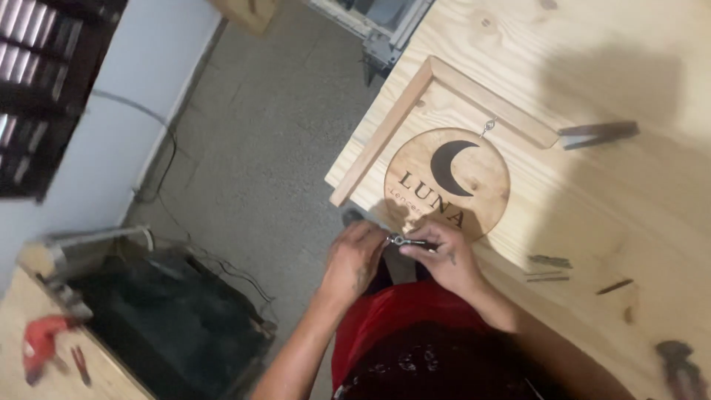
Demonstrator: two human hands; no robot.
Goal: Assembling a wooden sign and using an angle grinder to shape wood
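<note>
A round wooden disc (474, 167) with a dark crescent and dark lettering lies on the pale wooden tabletop (629, 200), inside an L-shaped wooden corner frame (392, 126). A small metal screw eye (487, 127) sits at the disc's top edge. At the table's near edge my left hand (354, 259) and my right hand (448, 255) meet, both pinching a small metal hook with a dark shank (404, 241) just below the disc.
A dark flat tool (596, 133) lies right of the frame. Small dark bits (549, 261) and another tool (678, 363) rest on the table's right side. A concrete floor (259, 148) lies left; a red drill (41, 337) sits on a bench beside a black bin (170, 318).
</note>
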